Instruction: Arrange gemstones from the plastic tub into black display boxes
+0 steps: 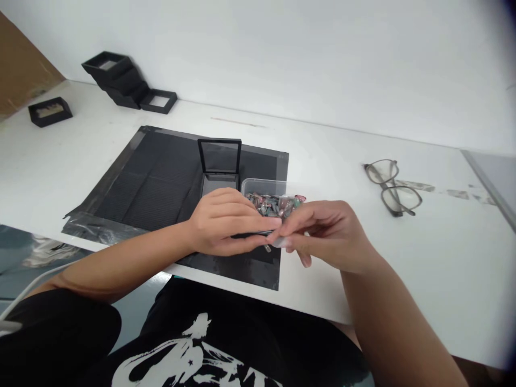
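Observation:
Both hands meet at the front of a clear plastic tub (pixel 264 186) filled with small glossy stones (pixel 269 204) in pink, green and grey. Thumb and fingers of my right hand (pixel 334 234) pinch a small whitish translucent piece (pixel 279 242). My left hand (pixel 226 223) is closed in a pinch, its fingertips touching the right fingertips; what lies between them is hidden. A small clear piece (pixel 267 248) shows just under my left fingertips. Behind my left hand, a black display case (pixel 220 173) stands with its framed clear lid raised.
A black ribbed mat (pixel 153 183) lies under the case. Several black frames (pixel 116 80) are stacked at the back left, with one more frame (pixel 50 112) near the left wall. Eyeglasses (pixel 393 187) rest on the white table (pixel 435 269) at right.

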Action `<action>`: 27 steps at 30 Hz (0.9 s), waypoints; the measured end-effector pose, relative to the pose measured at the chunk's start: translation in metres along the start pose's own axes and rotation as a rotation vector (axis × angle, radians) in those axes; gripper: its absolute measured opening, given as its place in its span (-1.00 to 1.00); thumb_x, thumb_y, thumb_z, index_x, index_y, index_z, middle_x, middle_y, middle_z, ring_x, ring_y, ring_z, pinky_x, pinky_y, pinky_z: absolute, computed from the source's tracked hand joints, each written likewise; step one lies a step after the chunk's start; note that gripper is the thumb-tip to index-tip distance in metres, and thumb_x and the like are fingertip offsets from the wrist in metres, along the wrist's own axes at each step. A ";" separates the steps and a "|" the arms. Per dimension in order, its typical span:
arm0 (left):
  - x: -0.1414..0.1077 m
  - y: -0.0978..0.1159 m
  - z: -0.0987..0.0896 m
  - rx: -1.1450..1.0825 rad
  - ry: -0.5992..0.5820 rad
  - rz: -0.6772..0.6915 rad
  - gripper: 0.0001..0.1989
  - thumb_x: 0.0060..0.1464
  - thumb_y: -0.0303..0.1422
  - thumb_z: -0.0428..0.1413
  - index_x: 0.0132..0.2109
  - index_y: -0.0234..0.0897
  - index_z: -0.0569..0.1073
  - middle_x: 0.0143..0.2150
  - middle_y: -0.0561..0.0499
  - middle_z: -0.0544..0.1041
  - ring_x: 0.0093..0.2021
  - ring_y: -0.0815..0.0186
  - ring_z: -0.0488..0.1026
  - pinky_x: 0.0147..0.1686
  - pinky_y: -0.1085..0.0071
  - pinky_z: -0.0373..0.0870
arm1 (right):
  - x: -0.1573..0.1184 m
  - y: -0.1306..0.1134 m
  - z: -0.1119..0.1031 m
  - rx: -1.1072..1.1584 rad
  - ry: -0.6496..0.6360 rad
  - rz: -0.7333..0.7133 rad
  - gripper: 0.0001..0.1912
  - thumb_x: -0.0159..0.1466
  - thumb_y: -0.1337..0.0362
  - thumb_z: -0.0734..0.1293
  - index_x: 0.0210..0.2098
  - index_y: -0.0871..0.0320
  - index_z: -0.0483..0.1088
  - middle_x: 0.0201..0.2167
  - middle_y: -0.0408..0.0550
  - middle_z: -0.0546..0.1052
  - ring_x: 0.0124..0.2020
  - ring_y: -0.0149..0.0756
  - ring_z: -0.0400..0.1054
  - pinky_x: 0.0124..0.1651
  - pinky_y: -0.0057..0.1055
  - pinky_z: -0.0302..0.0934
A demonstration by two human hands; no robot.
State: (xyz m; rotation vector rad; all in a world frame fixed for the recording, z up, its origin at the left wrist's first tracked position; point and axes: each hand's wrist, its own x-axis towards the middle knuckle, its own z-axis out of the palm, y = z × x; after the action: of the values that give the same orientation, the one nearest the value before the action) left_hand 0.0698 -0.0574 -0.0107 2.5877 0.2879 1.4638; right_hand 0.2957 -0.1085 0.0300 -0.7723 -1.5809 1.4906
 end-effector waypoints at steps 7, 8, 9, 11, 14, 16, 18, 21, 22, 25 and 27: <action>0.004 -0.001 -0.001 -0.021 -0.050 0.106 -0.96 0.13 -0.19 0.26 -0.25 0.07 0.62 -0.45 0.21 0.62 -0.44 0.45 0.57 -0.38 0.49 0.51 | 0.001 0.010 0.007 -0.133 0.017 -0.076 -0.86 0.17 0.44 0.47 -0.33 0.06 0.60 -0.37 -0.12 0.67 -0.51 -0.36 0.53 -0.49 -0.42 0.46; 0.005 0.000 -0.001 -0.020 -0.055 0.105 -0.97 0.14 -0.20 0.26 -0.28 0.06 0.62 -0.46 0.22 0.61 -0.45 0.46 0.56 -0.39 0.50 0.51 | 0.002 0.011 0.007 -0.145 0.010 -0.090 -0.87 0.18 0.42 0.47 -0.33 0.05 0.60 -0.36 -0.11 0.68 -0.45 -0.31 0.56 -0.44 -0.37 0.49; 0.006 0.001 -0.001 -0.012 -0.069 0.097 -0.94 0.15 -0.21 0.25 -0.30 0.06 0.62 -0.47 0.23 0.61 -0.46 0.47 0.56 -0.40 0.51 0.52 | 0.003 0.011 0.007 -0.157 0.007 -0.102 -0.90 0.20 0.39 0.46 -0.34 0.05 0.60 -0.35 -0.11 0.68 -0.40 -0.27 0.58 -0.39 -0.34 0.50; 0.008 0.002 -0.005 0.021 -0.109 0.089 -0.89 0.18 -0.20 0.22 -0.32 0.06 0.62 -0.49 0.24 0.60 -0.48 0.47 0.56 -0.41 0.53 0.52 | 0.004 0.011 0.007 -0.219 0.012 -0.105 -0.95 0.22 0.33 0.46 -0.35 0.04 0.60 -0.37 -0.11 0.68 -0.37 -0.23 0.58 -0.35 -0.31 0.51; 0.011 -0.002 -0.023 0.137 -0.124 0.120 -0.92 0.17 -0.24 0.23 -0.30 0.03 0.62 -0.53 0.23 0.57 -0.50 0.48 0.53 -0.40 0.54 0.51 | 0.001 0.008 0.003 -0.450 0.027 -0.060 -0.88 0.21 0.21 0.48 -0.24 0.03 0.60 -0.35 -0.12 0.68 -0.37 -0.26 0.57 -0.28 -0.32 0.50; 0.011 -0.012 -0.041 0.262 -0.115 0.073 -0.95 0.15 -0.28 0.24 -0.24 -0.01 0.62 -0.52 0.21 0.56 -0.51 0.46 0.51 -0.40 0.52 0.49 | -0.002 0.009 -0.004 -0.628 0.017 -0.017 -0.70 0.17 0.14 0.51 -0.11 0.01 0.58 -0.28 -0.11 0.68 -0.32 -0.24 0.57 -0.21 -0.32 0.50; 0.008 -0.025 -0.059 0.406 -0.091 -0.051 -0.92 0.17 -0.25 0.22 -0.24 -0.04 0.62 -0.49 0.18 0.57 -0.49 0.46 0.51 -0.41 0.51 0.44 | -0.004 0.014 -0.012 -0.785 0.023 0.018 -0.64 0.15 0.10 0.52 -0.06 -0.01 0.58 -0.23 -0.09 0.68 -0.28 -0.20 0.58 -0.20 -0.30 0.51; -0.001 -0.047 -0.072 0.531 -0.160 -0.157 -0.82 0.21 -0.20 0.17 -0.28 -0.09 0.63 -0.49 0.13 0.58 -0.48 0.46 0.50 -0.41 0.52 0.38 | -0.005 0.023 -0.024 -0.878 0.058 0.033 -0.65 0.14 0.03 0.51 -0.11 -0.03 0.59 -0.23 -0.09 0.67 -0.31 -0.17 0.57 -0.24 -0.25 0.51; -0.004 -0.054 -0.072 0.557 -0.207 -0.159 -0.80 0.22 -0.19 0.16 -0.30 -0.11 0.63 -0.49 0.12 0.59 -0.48 0.46 0.50 -0.41 0.51 0.37 | -0.004 0.024 -0.028 -0.873 0.055 0.039 -0.64 0.14 0.00 0.51 -0.12 -0.03 0.59 -0.24 -0.08 0.67 -0.30 -0.16 0.57 -0.24 -0.24 0.51; -0.014 -0.067 -0.065 0.582 -0.354 -0.181 -0.73 0.24 -0.18 0.13 -0.35 -0.14 0.64 -0.47 0.09 0.62 -0.44 0.43 0.53 -0.40 0.50 0.35 | -0.004 0.023 -0.035 -0.870 0.052 0.071 -0.62 0.13 -0.04 0.50 -0.13 -0.01 0.59 -0.26 -0.07 0.67 -0.28 -0.14 0.56 -0.26 -0.24 0.51; -0.019 -0.071 -0.059 0.534 -0.440 -0.231 -0.72 0.25 -0.19 0.12 -0.34 -0.15 0.65 -0.42 0.08 0.65 -0.39 0.41 0.56 -0.37 0.49 0.35 | -0.004 0.021 -0.039 -0.899 0.087 0.095 -0.60 0.11 -0.06 0.50 -0.14 -0.01 0.59 -0.27 -0.07 0.67 -0.29 -0.12 0.56 -0.30 -0.23 0.50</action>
State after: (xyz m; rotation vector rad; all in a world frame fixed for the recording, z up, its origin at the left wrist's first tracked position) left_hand 0.0032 0.0088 -0.0122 3.0469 0.9862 0.7837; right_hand 0.3290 -0.0903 0.0076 -1.3879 -2.1683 0.7274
